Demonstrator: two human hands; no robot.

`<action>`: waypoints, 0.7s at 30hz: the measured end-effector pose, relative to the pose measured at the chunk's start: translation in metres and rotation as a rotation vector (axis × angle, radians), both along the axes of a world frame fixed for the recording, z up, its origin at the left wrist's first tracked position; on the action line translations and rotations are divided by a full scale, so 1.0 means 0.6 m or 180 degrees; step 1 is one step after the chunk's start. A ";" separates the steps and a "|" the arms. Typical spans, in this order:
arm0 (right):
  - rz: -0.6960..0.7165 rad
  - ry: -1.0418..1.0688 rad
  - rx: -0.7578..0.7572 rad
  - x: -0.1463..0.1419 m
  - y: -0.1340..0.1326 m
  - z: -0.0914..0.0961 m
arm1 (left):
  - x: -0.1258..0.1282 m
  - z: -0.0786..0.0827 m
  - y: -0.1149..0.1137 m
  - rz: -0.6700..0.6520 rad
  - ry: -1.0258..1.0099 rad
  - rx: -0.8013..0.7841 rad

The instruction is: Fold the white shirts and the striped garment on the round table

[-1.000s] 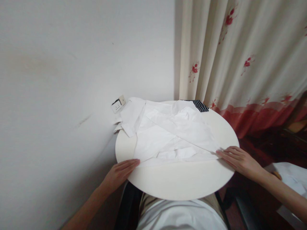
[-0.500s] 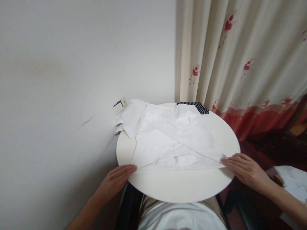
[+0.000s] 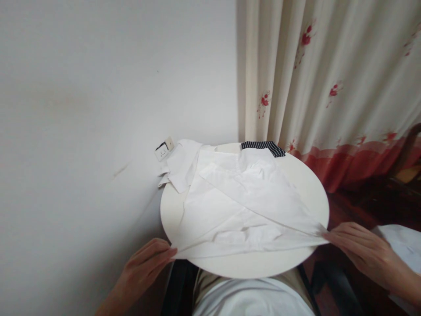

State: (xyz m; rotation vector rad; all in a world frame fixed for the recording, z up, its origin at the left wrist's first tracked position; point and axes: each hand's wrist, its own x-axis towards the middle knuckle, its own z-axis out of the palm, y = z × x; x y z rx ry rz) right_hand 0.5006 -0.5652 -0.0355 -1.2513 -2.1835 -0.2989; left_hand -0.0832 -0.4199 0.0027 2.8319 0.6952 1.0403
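Note:
A white shirt lies spread over a round white table, with folds crossing its front and creases near the lower edge. My left hand pinches the shirt's near left corner, just past the table's edge. At the near right corner, my right hand has its fingers closed on the cloth. Between the two hands the near hem is drawn fairly straight. The shirt's far left part reaches the table's edge by the wall.
The table's near rim is close to my lap. Black-and-white striped fabric lies at its far edge. A wall socket is at the left, a flowered curtain behind. White cloth sits low at the right.
Both hands have moved outward and toward me, drawing the shirt's near corners apart to the table's edges. The near hem is pulled wider and closer to me.

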 end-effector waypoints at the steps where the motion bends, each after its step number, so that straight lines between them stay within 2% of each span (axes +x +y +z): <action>1: 0.0048 0.0018 0.0029 -0.004 -0.002 0.013 | -0.001 0.006 -0.004 -0.0006 -0.0021 -0.0053; 4: 0.0102 0.0116 0.0021 -0.014 -0.008 0.048 | 0.000 0.024 -0.016 -0.0049 -0.0041 -0.0293; 8: 0.0001 0.0389 -0.0257 -0.019 -0.015 0.081 | 0.003 0.054 -0.025 -0.0103 0.0006 -0.0821; 12: 0.0003 0.0641 -0.0653 -0.017 -0.006 0.105 | 0.008 0.084 -0.013 -0.0131 0.0147 -0.1166; 16: -0.0167 0.1187 -0.1364 -0.009 0.037 0.130 | 0.015 0.100 0.044 0.0008 0.0105 -0.1560; 21: -0.0382 0.1695 -0.2080 0.001 0.140 0.150 | 0.041 0.099 0.155 0.0456 0.0025 -0.2088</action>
